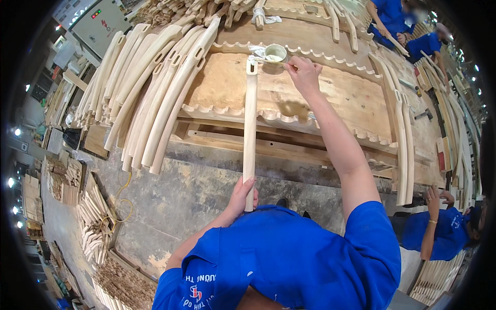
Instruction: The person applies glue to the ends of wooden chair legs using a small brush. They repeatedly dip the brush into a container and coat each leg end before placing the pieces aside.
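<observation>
My left hand [242, 198] is closed round the near end of a long pale wooden chair leg [249, 124]. The piece points away from me, and its slotted far end rests over the workbench's scalloped rail. My right hand [304, 73] is pinched shut at the near right of a round cup [275, 53] with pale paste inside. A thin stick-like tool [276, 63] runs left from its fingers toward the slotted end; its exact kind is too small to tell. A crumpled white cloth [257, 50] lies left of the cup.
Many curved wooden pieces [170, 88] lean on the bench's left side. The wooden workbench [217, 77] has scalloped rails, with two more pieces [405, 150] at its right. A hammer [423, 114] lies farther right. Co-workers in blue [439, 232] stand right and far right.
</observation>
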Demonstrator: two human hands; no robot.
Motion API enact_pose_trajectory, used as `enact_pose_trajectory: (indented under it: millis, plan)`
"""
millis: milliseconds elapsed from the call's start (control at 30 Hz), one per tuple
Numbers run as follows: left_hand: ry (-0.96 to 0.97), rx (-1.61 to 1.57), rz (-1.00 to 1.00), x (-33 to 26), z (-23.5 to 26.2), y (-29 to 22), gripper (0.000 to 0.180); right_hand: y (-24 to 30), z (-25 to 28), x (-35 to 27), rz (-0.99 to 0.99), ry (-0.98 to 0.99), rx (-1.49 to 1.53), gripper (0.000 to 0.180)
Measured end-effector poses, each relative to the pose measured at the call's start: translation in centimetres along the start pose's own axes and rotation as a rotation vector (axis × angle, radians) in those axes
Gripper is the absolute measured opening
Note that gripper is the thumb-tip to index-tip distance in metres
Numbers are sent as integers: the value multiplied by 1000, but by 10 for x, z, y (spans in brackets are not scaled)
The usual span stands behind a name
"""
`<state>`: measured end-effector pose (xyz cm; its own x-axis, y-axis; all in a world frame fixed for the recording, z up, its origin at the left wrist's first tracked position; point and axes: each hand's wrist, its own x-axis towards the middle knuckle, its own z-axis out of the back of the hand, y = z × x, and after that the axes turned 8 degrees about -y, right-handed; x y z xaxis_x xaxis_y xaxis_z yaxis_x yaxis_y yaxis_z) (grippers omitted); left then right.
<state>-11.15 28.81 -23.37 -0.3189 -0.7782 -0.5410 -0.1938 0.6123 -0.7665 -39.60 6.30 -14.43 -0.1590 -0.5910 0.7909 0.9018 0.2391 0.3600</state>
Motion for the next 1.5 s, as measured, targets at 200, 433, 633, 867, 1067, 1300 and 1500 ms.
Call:
enact_pose_trajectory:
  millis: [200,433,633,867,1067,1300,1500]
  plan:
    - [0,-36,9,-4,-2,-2,34,-7,11,-10,109,29,26,14]
    - [-14,-26,27,-4,-4,-3,35,-1,3,4,-23,2,14,14]
    - [-8,-24,12,-4,-4,-3,32,2,-6,-4,73,-44,-46,13]
    - [0,-35,4,-5,-3,-4,33,-6,2,1,-36,48,-2,13]
    - [-14,-13,19,-6,-4,-6,35,-11,4,-7,2,44,-16,15]
    - [12,1,4,-6,-4,-6,37,-3,-3,-6,-56,7,-21,15]
    - [-12,1,13,-7,-7,-7,38,2,-2,-10,27,10,-61,14]
